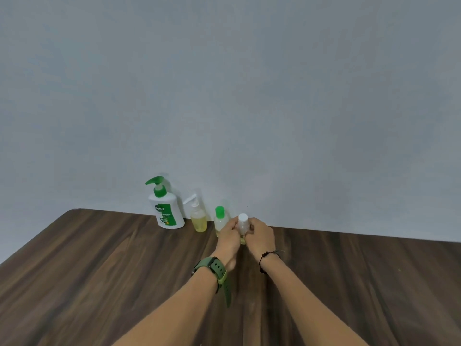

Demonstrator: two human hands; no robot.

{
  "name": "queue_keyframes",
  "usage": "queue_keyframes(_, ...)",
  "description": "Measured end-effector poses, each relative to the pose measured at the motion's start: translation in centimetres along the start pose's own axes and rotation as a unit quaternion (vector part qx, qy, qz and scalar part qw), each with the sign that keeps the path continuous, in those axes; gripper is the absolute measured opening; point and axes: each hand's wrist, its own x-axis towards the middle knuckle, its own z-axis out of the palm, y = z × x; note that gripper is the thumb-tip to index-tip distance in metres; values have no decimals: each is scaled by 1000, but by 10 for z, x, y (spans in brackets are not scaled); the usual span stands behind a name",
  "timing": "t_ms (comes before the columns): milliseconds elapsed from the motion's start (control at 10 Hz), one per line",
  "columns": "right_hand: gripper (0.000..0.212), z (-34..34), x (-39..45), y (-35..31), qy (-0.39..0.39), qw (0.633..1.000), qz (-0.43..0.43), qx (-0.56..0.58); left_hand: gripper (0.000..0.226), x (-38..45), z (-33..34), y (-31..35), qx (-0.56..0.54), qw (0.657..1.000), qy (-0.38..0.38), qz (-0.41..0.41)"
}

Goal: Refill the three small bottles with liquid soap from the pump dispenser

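Both forearms reaching forward, hands, left [228, 237] and right [260, 236], clasped around white-capped bottle [243, 227] upright on table [99, 258]

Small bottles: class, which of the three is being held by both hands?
The white-capped bottle, rightmost; left hand and right hand grip it. The green-capped bottle and pump-topped bottle stand untouched.

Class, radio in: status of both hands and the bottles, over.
Left hand and right hand both grip white-capped bottle on table. Cap on. Green-capped bottle close beside left hand. Soap dispenser untouched.
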Motion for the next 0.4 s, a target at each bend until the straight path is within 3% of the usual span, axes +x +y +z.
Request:
queue_keyframes(300, 15, 16, 17, -2, 4, 999, 39, -21, 30, 26, -9, -14, 31, 997, -59, -32)
queue_keyframes(400, 3, 20, 6, -7, 27, 997, 54, -49, 35, 27, -11, -24, 19, 996, -76, -42)
